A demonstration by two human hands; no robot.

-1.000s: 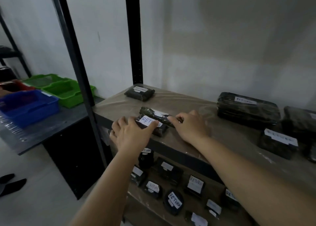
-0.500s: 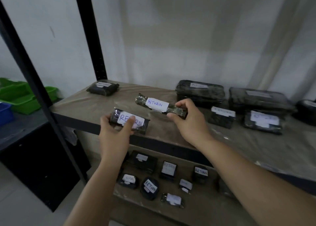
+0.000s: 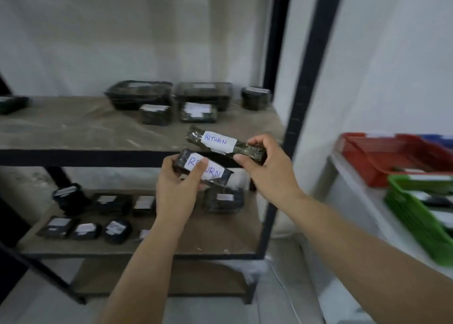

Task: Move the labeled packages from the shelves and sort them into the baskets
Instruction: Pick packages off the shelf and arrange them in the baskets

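Observation:
My left hand (image 3: 180, 188) grips a short black package (image 3: 215, 176) with a white label reading RETURN, held in front of the shelf edge. My right hand (image 3: 267, 174) grips a longer black package (image 3: 196, 137), also labelled RETURN, just above the first one. Both packages are off the shelf, in the air. On the right stand a red basket (image 3: 367, 162) and, nearer me, a green basket (image 3: 416, 225), each with labelled packages inside. Part of a blue basket (image 3: 438, 138) shows behind the red one.
The upper shelf (image 3: 73, 132) carries several black labelled packages near the back right, such as a large one (image 3: 139, 95). The lower shelf (image 3: 208, 238) carries several smaller ones. A black shelf post (image 3: 304, 108) stands between my hands and the white table (image 3: 355, 201) holding the baskets.
Both hands lifted their packages off the upper shelf and carried them to the right. My view swung right too, so the red and green baskets on the white table came into sight.

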